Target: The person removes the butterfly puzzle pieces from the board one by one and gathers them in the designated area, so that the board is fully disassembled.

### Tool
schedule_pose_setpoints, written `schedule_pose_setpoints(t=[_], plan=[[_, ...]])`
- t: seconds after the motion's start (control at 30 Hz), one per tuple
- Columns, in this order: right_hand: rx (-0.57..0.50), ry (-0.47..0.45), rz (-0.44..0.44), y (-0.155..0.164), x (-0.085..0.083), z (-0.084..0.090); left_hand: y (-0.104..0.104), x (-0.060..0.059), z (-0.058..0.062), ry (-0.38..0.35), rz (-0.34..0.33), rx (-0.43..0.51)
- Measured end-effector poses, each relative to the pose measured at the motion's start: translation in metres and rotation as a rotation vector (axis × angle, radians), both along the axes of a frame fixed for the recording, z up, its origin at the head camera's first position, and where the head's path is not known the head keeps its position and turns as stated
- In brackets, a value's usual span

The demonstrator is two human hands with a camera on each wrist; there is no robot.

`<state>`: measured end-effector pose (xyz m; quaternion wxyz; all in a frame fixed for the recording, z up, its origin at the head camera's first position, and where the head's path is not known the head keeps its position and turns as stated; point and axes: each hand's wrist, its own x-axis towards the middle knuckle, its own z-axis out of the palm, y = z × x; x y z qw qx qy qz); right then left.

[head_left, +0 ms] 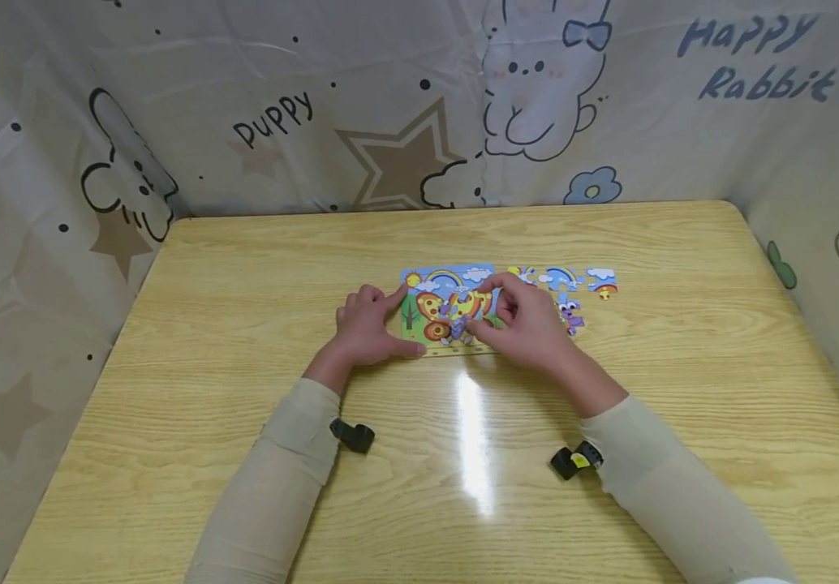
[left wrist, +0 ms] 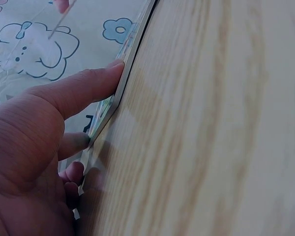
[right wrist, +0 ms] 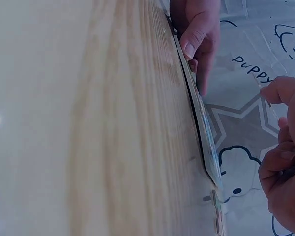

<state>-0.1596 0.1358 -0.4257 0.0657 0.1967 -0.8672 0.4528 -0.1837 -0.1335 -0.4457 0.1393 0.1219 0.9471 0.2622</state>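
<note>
Puzzle board (head_left: 412, 320) partly hidden behind right hand (head_left: 532, 324) with 1 pinched piece (head_left: 459, 328), left hand (head_left: 367, 328) spread at board edge

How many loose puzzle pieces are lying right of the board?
4 visible: a yellow piece, rainbow piece and cloud piece in the far row, left to right; a purple piece nearer. The right hand may hide more.

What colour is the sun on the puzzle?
The sun is yellow-orange, clearest in the head view.
</note>
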Motion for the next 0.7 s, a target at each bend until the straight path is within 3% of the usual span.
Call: schedule_pose_setpoints(t=[0.37,0.7], plan=[[-0.019,0.053,-0.042,0.034,0.015,0.002,0.0,0.0,-0.001,0.004,-0.001,0.002],[-0.021,0.02,-0.119,0.069,0.022,-0.002,-0.001,0.0,-0.001,-0.002,0.0,-0.005]])
